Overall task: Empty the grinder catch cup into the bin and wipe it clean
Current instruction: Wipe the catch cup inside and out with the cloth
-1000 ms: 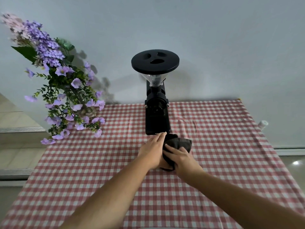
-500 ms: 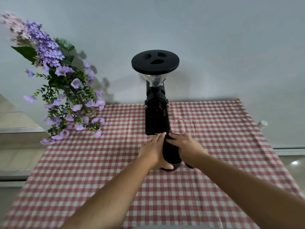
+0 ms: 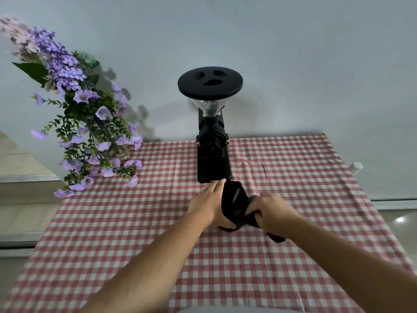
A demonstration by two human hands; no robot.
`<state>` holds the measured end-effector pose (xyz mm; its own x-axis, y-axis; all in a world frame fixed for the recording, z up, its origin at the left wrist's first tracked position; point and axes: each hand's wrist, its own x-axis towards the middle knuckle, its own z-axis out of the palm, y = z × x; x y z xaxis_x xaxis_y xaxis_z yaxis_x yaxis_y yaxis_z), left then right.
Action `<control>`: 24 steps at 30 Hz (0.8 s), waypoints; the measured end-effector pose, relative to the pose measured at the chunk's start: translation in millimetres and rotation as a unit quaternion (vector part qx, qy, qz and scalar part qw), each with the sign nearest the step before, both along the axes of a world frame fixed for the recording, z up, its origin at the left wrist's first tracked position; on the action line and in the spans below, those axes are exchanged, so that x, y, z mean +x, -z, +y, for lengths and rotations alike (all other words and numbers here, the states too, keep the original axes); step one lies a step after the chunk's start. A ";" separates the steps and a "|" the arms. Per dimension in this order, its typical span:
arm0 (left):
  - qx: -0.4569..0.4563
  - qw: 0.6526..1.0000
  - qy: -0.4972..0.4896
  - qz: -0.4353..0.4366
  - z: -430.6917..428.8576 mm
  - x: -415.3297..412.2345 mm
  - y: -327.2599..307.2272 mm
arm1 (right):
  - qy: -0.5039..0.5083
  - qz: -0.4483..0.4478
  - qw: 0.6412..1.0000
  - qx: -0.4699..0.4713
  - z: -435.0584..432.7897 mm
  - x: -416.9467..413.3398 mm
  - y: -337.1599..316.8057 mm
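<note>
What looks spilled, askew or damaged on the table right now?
No spill or damage shows. The grinder stands upright. The checked tablecloth has a small wrinkle right of the grinder. The left hand steadies the black catch cup; the right hand grips a dark cloth.

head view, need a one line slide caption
Left hand steadies the black catch cup while right hand wipes it with a dark cloth.

Both forearms are bare from the bottom edge of the picture up to the wrists, with no sleeve, watch, band or ring showing. The left hand (image 3: 208, 205) and right hand (image 3: 272, 213) wear no gloves. A pale grey strip of clothing (image 3: 225, 309) shows at the bottom edge.
</note>
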<state>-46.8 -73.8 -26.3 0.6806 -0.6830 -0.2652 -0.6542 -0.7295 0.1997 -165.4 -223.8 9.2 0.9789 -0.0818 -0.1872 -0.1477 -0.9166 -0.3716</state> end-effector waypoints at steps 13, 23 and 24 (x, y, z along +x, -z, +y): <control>-0.018 1.000 -0.006 -0.014 2.1 -1.0 1.9 | 0.067 0.014 0.998 0.003 27.8 -5.6 31.3; -0.043 0.999 0.011 -0.004 0.2 4.8 8.5 | 0.353 -0.136 0.863 0.335 9.2 9.7 0.8; -0.046 0.999 0.016 0.006 -0.3 4.5 8.2 | 0.351 -0.149 0.858 0.343 13.6 14.3 -1.3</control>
